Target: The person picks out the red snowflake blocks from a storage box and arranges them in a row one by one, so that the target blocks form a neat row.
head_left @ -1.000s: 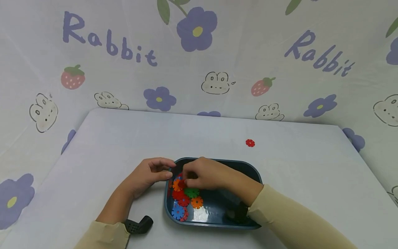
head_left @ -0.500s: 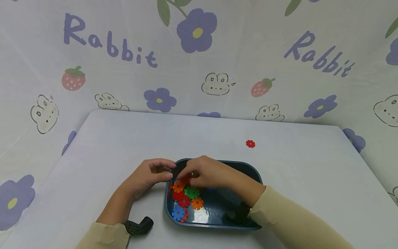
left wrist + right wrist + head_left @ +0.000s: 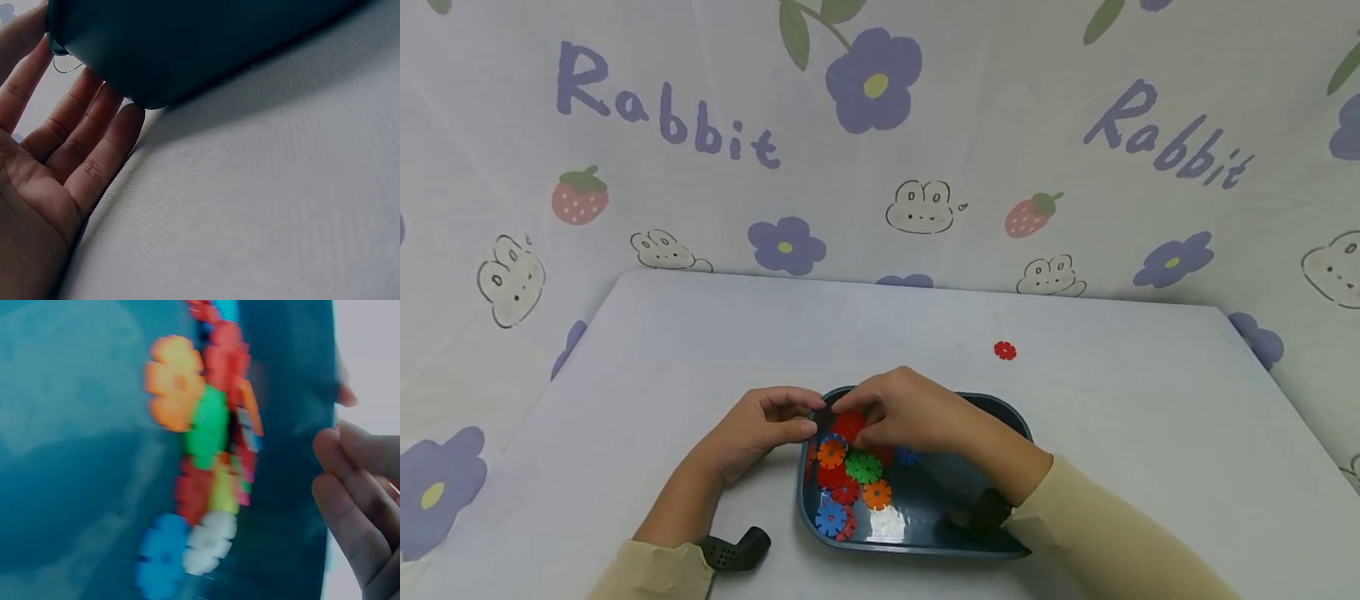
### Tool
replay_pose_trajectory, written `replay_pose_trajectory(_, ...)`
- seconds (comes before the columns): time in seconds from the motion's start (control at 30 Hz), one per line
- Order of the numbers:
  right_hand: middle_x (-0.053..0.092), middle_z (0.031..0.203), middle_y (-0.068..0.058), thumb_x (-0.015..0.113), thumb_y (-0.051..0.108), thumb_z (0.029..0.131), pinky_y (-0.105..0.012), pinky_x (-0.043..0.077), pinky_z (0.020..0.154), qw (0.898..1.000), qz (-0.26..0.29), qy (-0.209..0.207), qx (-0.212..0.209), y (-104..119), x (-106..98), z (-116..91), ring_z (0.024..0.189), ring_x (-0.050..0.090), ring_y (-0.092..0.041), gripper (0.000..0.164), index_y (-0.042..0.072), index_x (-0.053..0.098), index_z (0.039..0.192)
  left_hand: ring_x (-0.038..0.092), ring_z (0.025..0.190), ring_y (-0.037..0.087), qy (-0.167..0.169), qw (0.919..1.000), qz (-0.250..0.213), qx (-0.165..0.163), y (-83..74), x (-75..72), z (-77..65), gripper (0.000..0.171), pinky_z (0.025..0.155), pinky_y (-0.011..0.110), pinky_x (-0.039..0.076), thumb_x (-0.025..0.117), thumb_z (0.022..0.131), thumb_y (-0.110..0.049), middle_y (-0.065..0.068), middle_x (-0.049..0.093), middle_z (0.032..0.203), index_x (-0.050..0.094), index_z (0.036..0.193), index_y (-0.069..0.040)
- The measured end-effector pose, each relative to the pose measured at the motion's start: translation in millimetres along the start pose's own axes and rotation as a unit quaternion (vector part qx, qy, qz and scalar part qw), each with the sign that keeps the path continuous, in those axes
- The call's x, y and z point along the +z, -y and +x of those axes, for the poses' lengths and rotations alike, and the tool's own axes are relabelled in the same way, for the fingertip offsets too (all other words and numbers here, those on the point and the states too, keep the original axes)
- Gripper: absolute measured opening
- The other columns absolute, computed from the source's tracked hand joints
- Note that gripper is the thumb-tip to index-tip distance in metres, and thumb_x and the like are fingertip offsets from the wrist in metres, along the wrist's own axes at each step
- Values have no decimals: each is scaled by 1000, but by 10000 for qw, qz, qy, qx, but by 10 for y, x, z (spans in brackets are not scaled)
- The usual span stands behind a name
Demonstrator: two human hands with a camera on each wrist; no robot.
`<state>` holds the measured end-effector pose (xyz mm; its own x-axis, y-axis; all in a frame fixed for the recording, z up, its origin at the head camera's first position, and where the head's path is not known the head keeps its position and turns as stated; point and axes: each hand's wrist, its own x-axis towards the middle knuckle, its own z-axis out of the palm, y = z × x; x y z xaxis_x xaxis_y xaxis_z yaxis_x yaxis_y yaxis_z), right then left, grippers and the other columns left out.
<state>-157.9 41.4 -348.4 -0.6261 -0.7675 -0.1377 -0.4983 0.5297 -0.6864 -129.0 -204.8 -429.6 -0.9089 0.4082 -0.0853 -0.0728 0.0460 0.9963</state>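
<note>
A dark blue tray [image 3: 925, 551] holds several notched plastic snowflake discs, heaped at its left end. My right hand [image 3: 917, 412] reaches over the tray, with a red snowflake disc [image 3: 850, 425] pinched between thumb and fingers. Below it lie a green disc [image 3: 863, 467], orange discs [image 3: 877, 493] and a blue disc [image 3: 831, 518]. In the right wrist view a white disc [image 3: 211, 542] also shows. My left hand [image 3: 762, 429] rests its fingertips against the tray's left end; in the left wrist view its fingers [image 3: 94, 169] lie fairly straight along the outer wall.
A lone red disc [image 3: 1005, 351] lies on the white table [image 3: 700, 333] beyond the tray. A black wrist device [image 3: 736, 550] sits at the left sleeve. Behind the table hangs a printed cloth [image 3: 700, 192].
My right hand has lifted slightly and drawn a little to the right, bringing the red disc up from the heap. A blue disc now shows beneath that hand. The left hand stays put.
</note>
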Motion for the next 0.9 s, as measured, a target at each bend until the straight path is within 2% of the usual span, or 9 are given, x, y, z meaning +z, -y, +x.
replay_pose_trajectory(0.2,73,104,5,82,22,81,-21,57,77,9972,321,-566,-375,74,-161,-160,81,68,-1,40,13,71,119,62,110,20,-21,9999,-31,-100,5,7,9,33,94,31,51,72,89,-17,2,67,120,67,120,-5)
replay_pose_trajectory(0.43,72,103,5,80,24,82,-30,57,86,9847,415,-1587,-596,35,-429,-453,92,69,-7,39,14,68,118,62,109,19,-125,9997,157,-105,8,10,5,35,93,30,52,72,88,-16,6,65,124,66,120,-4)
replay_pose_trajectory(0.57,71,106,3,78,20,84,-28,57,85,9735,397,-2218,-393,-125,-596,-652,95,69,-9,38,13,67,119,61,109,19,-115,9997,216,-54,15,23,3,35,94,30,51,72,88,-16,5,64,125,66,120,-4)
replay_pose_trajectory(0.73,72,107,-1,76,21,87,-23,57,77,9558,293,-2926,18,-416,-795,-822,93,69,-9,37,12,66,121,61,111,21,-186,9995,269,16,19,21,-6,32,94,30,51,73,89,-17,4,64,125,68,118,-5)
replay_pose_trajectory(0.9,73,108,-7,76,24,87,-17,54,76,9374,300,-3424,564,-704,-956,-944,91,68,-1,38,12,67,123,61,111,21,-290,9992,280,-11,19,29,-4,30,93,31,53,73,88,-17,3,65,124,69,117,-6)
